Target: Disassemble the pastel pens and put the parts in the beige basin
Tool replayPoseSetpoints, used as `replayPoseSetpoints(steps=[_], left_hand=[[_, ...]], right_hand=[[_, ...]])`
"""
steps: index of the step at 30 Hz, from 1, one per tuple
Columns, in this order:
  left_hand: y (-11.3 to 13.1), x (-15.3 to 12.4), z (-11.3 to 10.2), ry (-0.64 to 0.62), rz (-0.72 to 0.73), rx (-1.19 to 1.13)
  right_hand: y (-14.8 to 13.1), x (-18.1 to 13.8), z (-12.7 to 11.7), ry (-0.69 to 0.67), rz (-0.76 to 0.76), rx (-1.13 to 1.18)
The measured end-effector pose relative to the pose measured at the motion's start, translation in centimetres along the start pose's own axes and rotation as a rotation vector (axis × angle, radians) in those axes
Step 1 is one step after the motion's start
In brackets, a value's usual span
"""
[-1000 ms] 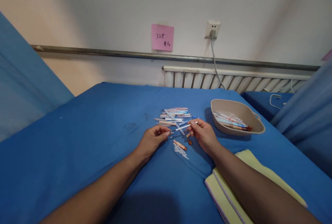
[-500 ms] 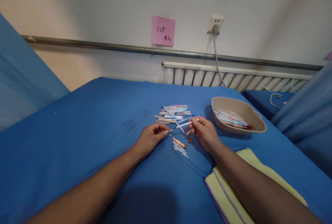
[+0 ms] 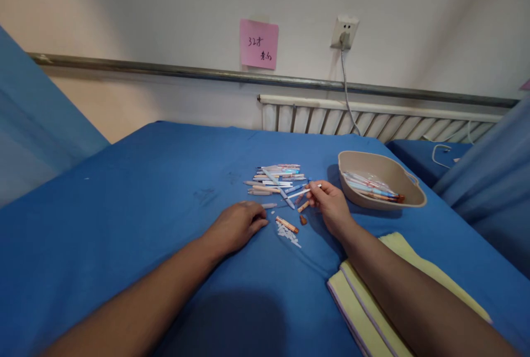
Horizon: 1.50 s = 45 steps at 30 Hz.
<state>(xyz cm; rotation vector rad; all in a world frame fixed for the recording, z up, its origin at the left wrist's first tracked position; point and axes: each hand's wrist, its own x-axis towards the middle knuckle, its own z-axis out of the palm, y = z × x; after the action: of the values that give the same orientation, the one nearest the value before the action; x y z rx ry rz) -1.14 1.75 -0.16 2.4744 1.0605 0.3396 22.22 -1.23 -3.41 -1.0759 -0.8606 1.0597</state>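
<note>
My right hand [image 3: 330, 202] pinches a thin white pen refill [image 3: 304, 192], its dark tip pointing left over the pens. On the blue sheet, my left hand [image 3: 240, 225] is low with fingers curled round the end of a pale translucent pen barrel [image 3: 270, 206]; part of the barrel is hidden by the fingers. Just beyond lies a pile of pens [image 3: 275, 176], several white, beige and light blue. Between my hands lie an orange-brown pen barrel piece [image 3: 286, 225], a small brown pen part [image 3: 303, 219] and a heap of small white pieces [image 3: 287, 234].
A beige plastic basket [image 3: 409, 201] holding bagged pens stands to the right. A folded yellow towel [image 3: 364, 302] lies under my right forearm. Behind the bed are a metal rail [image 3: 186, 72], a radiator [image 3: 314, 120] and a plugged-in cable [image 3: 345, 81].
My left hand has come away from the refill's tip and moved down to the sheet, at the translucent pen barrel. My right hand still holds the refill, slightly farther right.
</note>
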Motion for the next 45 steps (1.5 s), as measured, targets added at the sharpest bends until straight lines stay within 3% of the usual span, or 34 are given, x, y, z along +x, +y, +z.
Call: replayPoseSetpoints(steps=[3, 7, 9, 16, 20, 29, 40, 45], left_hand=[[-0.8, 0.2, -1.0, 0.036, -0.068, 0.004], [-3.1, 0.7, -2.2, 0.234, -0.232, -0.021], [-3.9, 0.9, -2.1, 0.252, -0.254, -0.067], [-2.8, 1.4, -0.1, 0.101, 0.001, 0.143], [-1.9, 1.4, -0.1, 0.142, -0.037, 0.169], [-0.6, 0.5, -0.7, 0.336, -0.015, -0.047], [-0.9, 1.1, 0.5, 0.354, -0.196, -0.587], [-0.7, 1.2, 0.5, 0.350, -0.216, -0.706]], right_hand=[[-0.1, -0.1, 0.1, 0.001, 0.003, -0.005], [-0.1, -0.2, 0.1, -0.003, -0.007, -0.007], [-0.1, -0.3, 0.1, -0.010, -0.008, -0.011], [0.1, -0.5, 0.1, -0.028, -0.009, -0.028], [0.1, -0.5, 0.0, -0.012, -0.001, -0.039], [0.1, -0.4, -0.1, -0.021, 0.015, 0.094], [0.0, -0.2, -0.2, -0.030, 0.013, 0.189], [-0.3, -0.2, 0.0, -0.007, 0.016, 0.180]])
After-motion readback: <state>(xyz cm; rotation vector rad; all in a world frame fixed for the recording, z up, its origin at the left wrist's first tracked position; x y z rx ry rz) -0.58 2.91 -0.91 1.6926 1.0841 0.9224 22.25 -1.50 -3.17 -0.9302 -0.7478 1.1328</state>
